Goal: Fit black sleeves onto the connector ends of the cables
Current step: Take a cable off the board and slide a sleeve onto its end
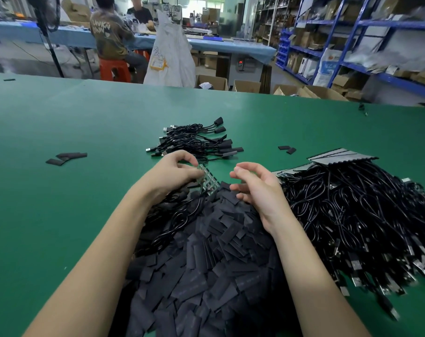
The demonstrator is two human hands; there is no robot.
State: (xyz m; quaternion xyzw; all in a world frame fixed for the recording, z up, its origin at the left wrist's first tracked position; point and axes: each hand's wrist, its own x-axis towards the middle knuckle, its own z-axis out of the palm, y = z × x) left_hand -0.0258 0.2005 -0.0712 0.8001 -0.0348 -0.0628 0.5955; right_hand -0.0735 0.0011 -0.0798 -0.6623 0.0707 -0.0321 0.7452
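green felt-like table (60,215), a workshop bench mid-shift: your left hand (175,171) pinches the bare board end (208,180) of a cable (182,215), its lead trailing down over the sleeve pile (206,263) in front of you. your right hand (252,188) hovers just beside it, fingers loosely curled, holding nothing. the step in hand looks like the pairing of one cable with one sleeve; the next move likely calls for your right hand to pick a single sleeve from the pile and slide it over the board. finished cables (201,142) lie beyond your hands, the unsleeved heap (352,215) to your right, stray sleeves (65,158) to the left. behind, two seated workers (111,35) at a blue bench (231,46), cartons, blue shelving (352,40).
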